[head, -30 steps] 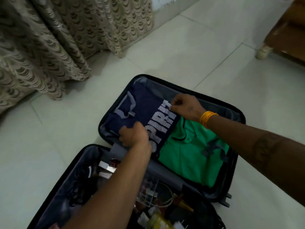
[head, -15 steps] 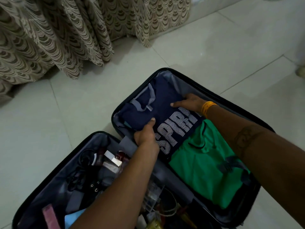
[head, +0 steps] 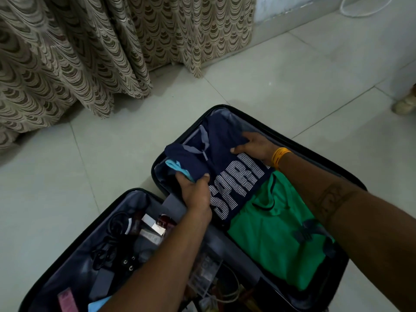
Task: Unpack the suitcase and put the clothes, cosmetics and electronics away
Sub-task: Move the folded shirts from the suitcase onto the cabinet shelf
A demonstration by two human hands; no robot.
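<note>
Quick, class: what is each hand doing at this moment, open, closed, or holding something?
Left hand: grips the navy shirt's near edge, lifting it.
Right hand: fingers straight, on the shirt's far side.

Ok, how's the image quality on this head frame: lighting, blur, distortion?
Head view: dim, flat, greenish light with no glare; soft shadows under the curtain. Wide-angle bending curves the floor tile lines. The "SPIRIT" print on the navy shirt reads fairly sharp, while the clutter in the suitcase's near half is dark and hard to make out.

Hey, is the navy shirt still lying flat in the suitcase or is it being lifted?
Partly lifted. The left hand grips the navy shirt's raised, bunched near corner; the rest lies inside the suitcase under the right hand.
</note>
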